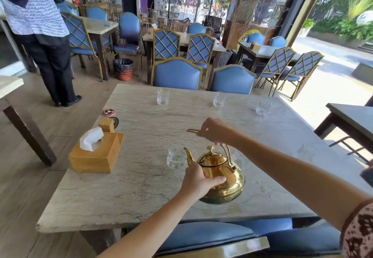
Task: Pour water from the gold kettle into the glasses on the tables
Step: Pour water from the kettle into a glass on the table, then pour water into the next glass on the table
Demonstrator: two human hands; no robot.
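Note:
The gold kettle [224,175] sits on the marble table [141,187], spout pointing left at a clear glass [176,158] right beside it. My right hand [214,131] grips the kettle's raised hoop handle from above. My left hand [198,179] rests against the kettle's body near the lid. Three more glasses stand along the far side: far left glass [163,96], far middle glass [219,99], far right glass [263,107]. Another faint glass [307,152] stands near the right edge.
A wooden tissue box [96,153] and a small wooden block [106,125] lie at the table's left, with two round coasters [109,112] behind. Blue chairs [177,76] ring the table. A person [40,35] stands far left. A bin [124,69] sits beyond.

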